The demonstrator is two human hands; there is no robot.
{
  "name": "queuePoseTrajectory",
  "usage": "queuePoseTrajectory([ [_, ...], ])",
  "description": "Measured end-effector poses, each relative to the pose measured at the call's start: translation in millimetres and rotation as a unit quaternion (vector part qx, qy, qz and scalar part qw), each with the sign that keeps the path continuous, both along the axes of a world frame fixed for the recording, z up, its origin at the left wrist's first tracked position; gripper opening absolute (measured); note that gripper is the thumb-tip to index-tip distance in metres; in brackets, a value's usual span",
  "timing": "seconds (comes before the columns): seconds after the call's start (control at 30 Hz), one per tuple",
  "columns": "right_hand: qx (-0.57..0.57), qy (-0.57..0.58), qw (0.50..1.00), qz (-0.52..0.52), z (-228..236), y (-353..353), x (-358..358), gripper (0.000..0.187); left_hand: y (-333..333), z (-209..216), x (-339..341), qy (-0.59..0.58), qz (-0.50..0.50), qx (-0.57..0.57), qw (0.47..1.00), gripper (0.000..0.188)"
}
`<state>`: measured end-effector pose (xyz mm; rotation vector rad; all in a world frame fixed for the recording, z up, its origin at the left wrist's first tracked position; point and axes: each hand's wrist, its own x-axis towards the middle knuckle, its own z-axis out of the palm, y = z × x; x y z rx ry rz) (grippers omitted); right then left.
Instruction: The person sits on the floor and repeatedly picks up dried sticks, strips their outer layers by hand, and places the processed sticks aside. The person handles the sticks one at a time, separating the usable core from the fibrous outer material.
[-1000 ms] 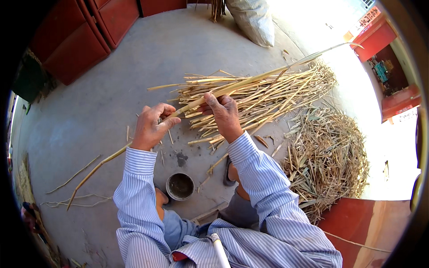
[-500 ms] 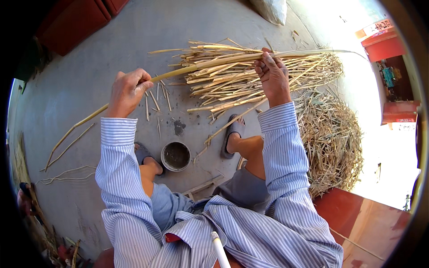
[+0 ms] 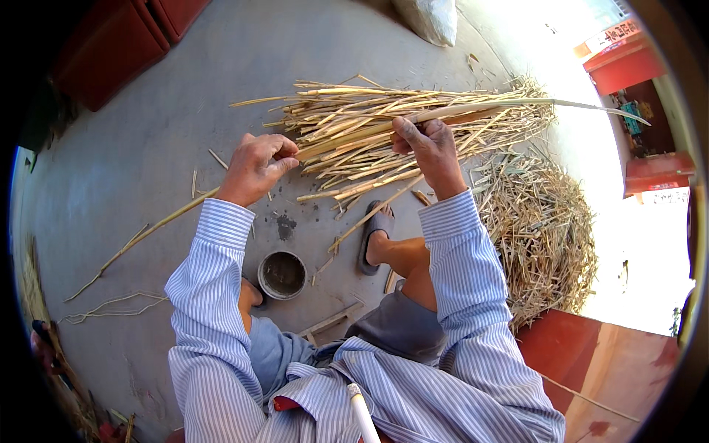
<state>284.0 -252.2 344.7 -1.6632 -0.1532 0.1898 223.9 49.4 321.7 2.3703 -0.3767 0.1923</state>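
Note:
My left hand (image 3: 258, 168) is closed, its thumb and fingers pinched on a long dry yellow plant stalk (image 3: 166, 220) that runs out to the lower left past my wrist. My right hand (image 3: 430, 151) is closed, thumb against fingers, on the pale leafy end (image 3: 509, 105) of what looks like the same stalk. This end stretches off to the right in a thin curved tip. Between my hands the stalk lies over a large pile of similar stalks (image 3: 354, 168), so its exact course is hard to make out.
A round pot of dark liquid (image 3: 282, 275) stands on the grey floor between my feet. A heap of dry leaf scraps (image 3: 543, 236) lies at the right, a pale sack (image 3: 432, 18) at the far side. Red furniture (image 3: 111, 52) fills the upper left. A lit cigarette (image 3: 362, 413) juts in below.
My left hand has moved right and slightly down; my right hand has shifted left and down, so they are closer together. The view has shifted slightly.

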Motion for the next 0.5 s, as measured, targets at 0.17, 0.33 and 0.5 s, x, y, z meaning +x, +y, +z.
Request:
queuePoseTrajectory([
  [0.17, 0.009, -0.004, 0.998, -0.064, 2.2, -12.6, -7.9, 0.032, -11.3, 3.7, -4.9, 0.056, -0.010, -0.053, 0.997, 0.016],
  [0.33, 0.129, -0.056, 0.975, -0.170, -4.7, -43.8, 3.1, 0.024, -0.7, 9.7, -2.1, 0.053, 0.024, -0.108, 0.992, 0.013],
  [0.5, 0.172, -0.025, 0.981, -0.081, 3.5, -55.5, 0.2, 0.050, 8.4, 12.2, -6.9, 0.042, -0.009, -0.010, 0.999, 0.015],
])
